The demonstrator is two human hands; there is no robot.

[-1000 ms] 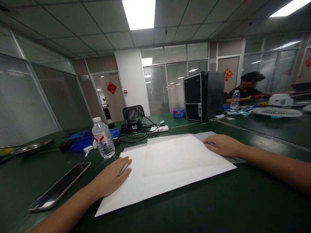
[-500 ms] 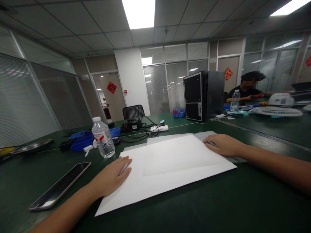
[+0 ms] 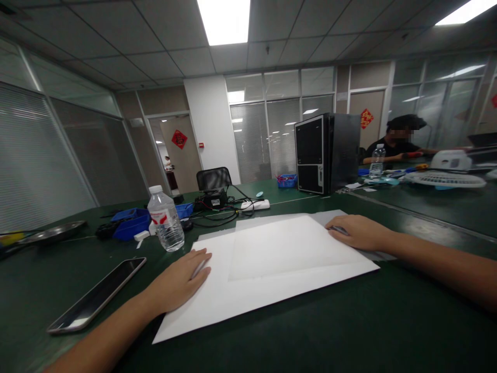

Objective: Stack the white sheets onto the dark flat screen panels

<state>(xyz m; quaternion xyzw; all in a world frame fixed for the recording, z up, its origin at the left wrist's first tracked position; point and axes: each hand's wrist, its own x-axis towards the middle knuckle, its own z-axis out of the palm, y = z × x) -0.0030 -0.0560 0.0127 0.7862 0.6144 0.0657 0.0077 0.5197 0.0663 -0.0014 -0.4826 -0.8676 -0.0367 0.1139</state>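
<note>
A large white sheet of paper [image 3: 256, 295] lies on the dark green table [image 3: 310, 331]. On it rests a smaller white sheet [image 3: 279, 246], and a greyish sheet [image 3: 248, 224] shows beneath at the back. My left hand [image 3: 182, 282] lies flat on the large sheet's left side, fingers and thumb stretched out. At the right side, my right hand [image 3: 355, 231] rests palm down on the papers, thumb apart from the fingers. A dark grey patch shows in that gap; I cannot make out whether it is shadow. Neither hand visibly grips anything.
Left of my left hand lies a phone [image 3: 99, 295]. A water bottle [image 3: 166, 223] stands behind that hand, beside blue bins [image 3: 132, 228]. Cables and a white power strip [image 3: 255, 205] lie behind the papers. A computer tower [image 3: 326, 153] stands farther back; a person [image 3: 399, 142] sits at right.
Both hands and the papers keep their places. The whole view has shifted very slightly.
</note>
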